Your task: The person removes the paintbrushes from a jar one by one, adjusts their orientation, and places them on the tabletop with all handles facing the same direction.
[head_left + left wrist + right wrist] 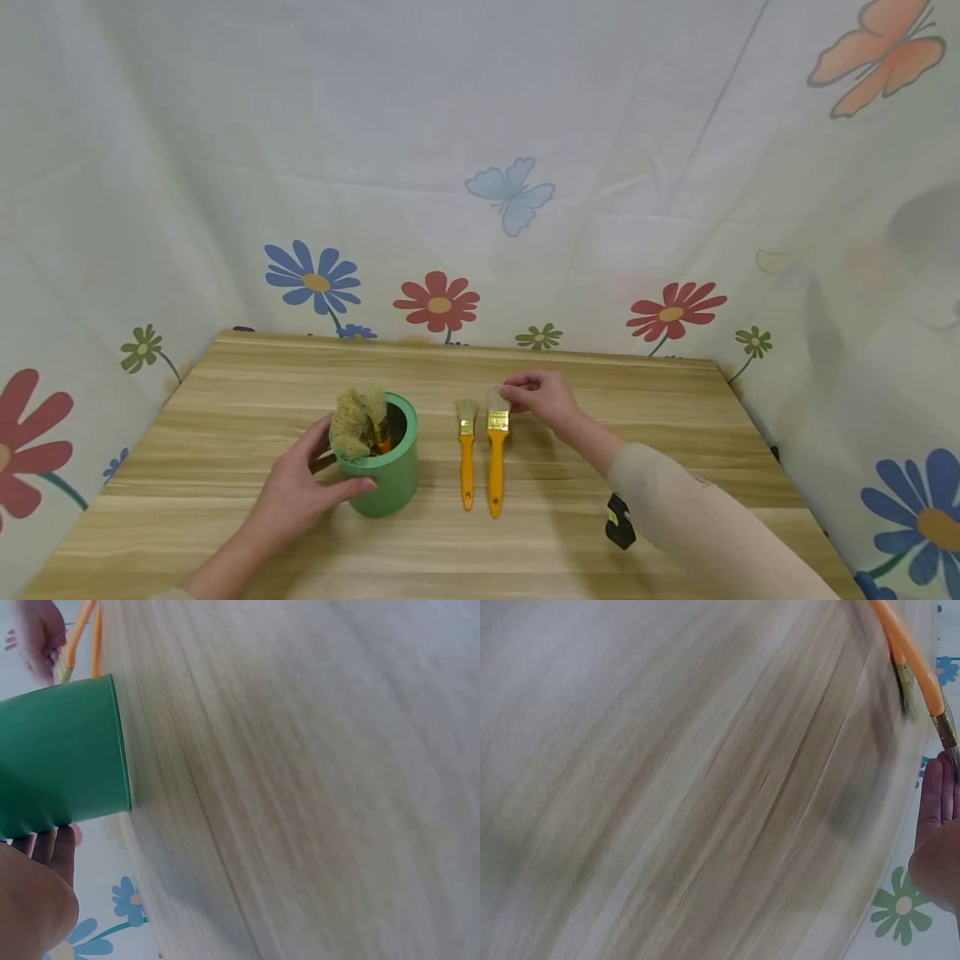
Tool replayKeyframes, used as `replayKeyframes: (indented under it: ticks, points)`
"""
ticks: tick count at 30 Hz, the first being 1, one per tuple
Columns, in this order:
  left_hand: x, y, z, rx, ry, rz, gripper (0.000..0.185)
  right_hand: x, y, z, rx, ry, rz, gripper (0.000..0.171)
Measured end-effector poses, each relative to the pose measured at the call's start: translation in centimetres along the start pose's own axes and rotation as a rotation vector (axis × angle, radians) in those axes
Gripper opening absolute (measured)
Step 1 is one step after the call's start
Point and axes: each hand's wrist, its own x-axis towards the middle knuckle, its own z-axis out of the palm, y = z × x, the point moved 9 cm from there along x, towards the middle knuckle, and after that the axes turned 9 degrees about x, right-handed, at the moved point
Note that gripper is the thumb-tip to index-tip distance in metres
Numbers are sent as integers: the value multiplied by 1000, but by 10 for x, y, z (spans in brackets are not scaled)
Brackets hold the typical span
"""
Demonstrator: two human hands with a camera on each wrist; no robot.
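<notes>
Gripping the green cup (386, 475) from its left side: left hand (296, 492), thumb curled across the front wall, fingers wrapped behind. Cup upright on the wooden bench (225, 400), left of centre, holding several brushes (358, 421) with bristles up and orange handles down inside. Confirmed in the left wrist view: green wall (64, 757) resting on the bench, fingertips (56, 851) just beyond it. Pinching the bristle tip of the larger orange-handled brush (496, 467): right hand (542, 397), fingers curled, wrist raised above the bench. Lying flat, handle toward the near edge, bristles toward the backdrop. Just left of it, parallel and apart: a smaller orange-handled brush (467, 458), untouched, between the cup and the larger brush. Right wrist view heavily blurred; only both orange handles (911, 664) and fingertips (937, 799) legible. Near the right forearm, at the bench's near right: a small black object with a yellow mark (619, 522), partly hidden by the sleeve (697, 517). Behind and beside the bench: a pale curtain printed with flowers and butterflies (510, 193).
</notes>
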Motion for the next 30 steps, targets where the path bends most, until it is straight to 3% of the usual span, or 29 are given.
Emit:
replayKeyframes:
  ticks: [30]
  points:
    - [1,-4,1,14,-4,-13,108,12,25,1,-195,20,64,16]
